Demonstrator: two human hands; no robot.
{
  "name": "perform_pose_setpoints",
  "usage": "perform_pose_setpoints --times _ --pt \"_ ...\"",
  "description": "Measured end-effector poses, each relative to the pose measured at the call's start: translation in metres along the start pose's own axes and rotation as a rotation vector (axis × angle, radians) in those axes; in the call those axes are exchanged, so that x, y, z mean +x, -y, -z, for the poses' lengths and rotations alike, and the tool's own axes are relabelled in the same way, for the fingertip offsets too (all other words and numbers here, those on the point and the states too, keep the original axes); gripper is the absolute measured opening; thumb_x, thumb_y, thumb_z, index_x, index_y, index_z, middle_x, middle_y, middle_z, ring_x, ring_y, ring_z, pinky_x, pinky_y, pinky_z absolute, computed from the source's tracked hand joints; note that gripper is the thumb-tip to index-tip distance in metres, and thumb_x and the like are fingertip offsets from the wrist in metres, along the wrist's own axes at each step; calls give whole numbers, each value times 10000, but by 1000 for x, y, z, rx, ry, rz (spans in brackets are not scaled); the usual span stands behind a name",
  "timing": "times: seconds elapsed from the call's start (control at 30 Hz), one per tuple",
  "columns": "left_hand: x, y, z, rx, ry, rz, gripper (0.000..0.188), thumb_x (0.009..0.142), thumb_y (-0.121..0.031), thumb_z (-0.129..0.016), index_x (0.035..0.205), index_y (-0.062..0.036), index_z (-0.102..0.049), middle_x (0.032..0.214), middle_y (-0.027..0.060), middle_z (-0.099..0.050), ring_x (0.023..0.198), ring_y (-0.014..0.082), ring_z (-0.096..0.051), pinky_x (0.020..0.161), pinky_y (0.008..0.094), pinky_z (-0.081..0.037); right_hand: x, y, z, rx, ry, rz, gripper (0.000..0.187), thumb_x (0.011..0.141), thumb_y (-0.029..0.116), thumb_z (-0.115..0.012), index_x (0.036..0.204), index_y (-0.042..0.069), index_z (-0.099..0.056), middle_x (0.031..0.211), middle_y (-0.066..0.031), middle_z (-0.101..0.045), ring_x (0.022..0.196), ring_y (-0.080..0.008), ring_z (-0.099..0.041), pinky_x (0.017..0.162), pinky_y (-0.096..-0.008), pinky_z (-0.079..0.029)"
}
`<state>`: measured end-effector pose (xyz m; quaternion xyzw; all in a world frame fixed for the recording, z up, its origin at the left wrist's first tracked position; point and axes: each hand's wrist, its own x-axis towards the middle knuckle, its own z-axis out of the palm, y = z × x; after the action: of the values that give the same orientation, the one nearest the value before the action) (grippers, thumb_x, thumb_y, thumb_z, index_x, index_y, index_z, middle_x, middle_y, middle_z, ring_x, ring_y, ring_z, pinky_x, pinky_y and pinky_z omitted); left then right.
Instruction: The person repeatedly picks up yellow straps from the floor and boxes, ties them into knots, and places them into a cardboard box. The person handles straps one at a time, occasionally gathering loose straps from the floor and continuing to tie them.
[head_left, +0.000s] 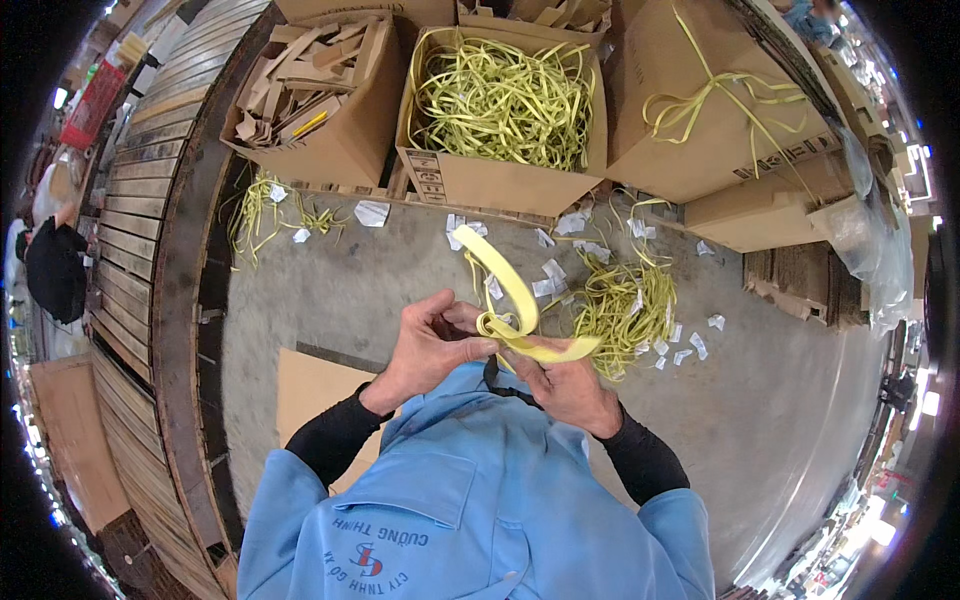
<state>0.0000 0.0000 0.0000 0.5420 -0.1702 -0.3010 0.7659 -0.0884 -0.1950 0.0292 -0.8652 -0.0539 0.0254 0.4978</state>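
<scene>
Between my hands, in front of my chest, is a yellow strap [510, 285] with a loop or knot in it. One length curls upward and an end sticks out to the right. My left hand [435, 340] is closed on the strap, thumb and fingers pinching beside the loop. Closed on the strap's lower part is my right hand [568, 388], its fingers partly hidden beneath the band. On the floor past my right hand lies a heap of yellow straps [625, 305] among scraps of white paper [552, 278].
Ahead stand a carton [500, 185] full of yellow straps, a carton of cardboard scraps [310, 80], and a closed carton [690, 110] with strap draped on it. A slatted wooden platform [140, 210] runs along the left. A cardboard sheet [315, 395] lies by my left forearm.
</scene>
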Motion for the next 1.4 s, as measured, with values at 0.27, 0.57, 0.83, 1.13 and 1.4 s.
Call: perform_pose_setpoints --times 0.27,0.57,0.83,1.13,1.4 --pt "0 -6 10 102 -78 108 135 822 -20 -774 920 28 -695 902 77 -735 857 109 -676 762 269 -557 1 -10 -7 -78 -37 83 125 874 91 -652 986 38 -661 766 -153 -647 641 -334 -652 568 -399 -525" --pt "-5 -12 20 205 58 75 165 797 -78 -815 831 7 -678 736 -24 -620 734 37 -520 631 248 -449 5 -10 -22 -66 143 6 172 933 87 -571 1047 3 -670 750 -127 -659 656 -261 -659 606 -362 -511" --pt "-6 -6 36 569 -16 -98 266 770 -190 -838 754 -14 -640 655 55 -522 589 143 -475 532 315 -382 5 21 20 23 -445 -148 598 781 166 -761 1314 15 -537 1359 -219 -505 1247 -426 -471 1032 -475 -395" --pt "-11 -5 26 584 139 5 342 748 -182 -851 694 -4 -564 634 55 -494 599 144 -451 550 314 -384 24 10 25 -677 278 348 427 841 255 -714 1226 96 -619 1124 -82 -642 1111 -225 -589 1110 -522 -309" --pt "-27 -2 16 515 212 102 258 773 -136 -838 741 -7 -617 729 25 -587 704 86 -512 636 280 -434 -1 -29 6 -197 146 392 222 856 109 -666 1068 50 -641 883 -104 -619 737 -300 -658 609 -390 -551"
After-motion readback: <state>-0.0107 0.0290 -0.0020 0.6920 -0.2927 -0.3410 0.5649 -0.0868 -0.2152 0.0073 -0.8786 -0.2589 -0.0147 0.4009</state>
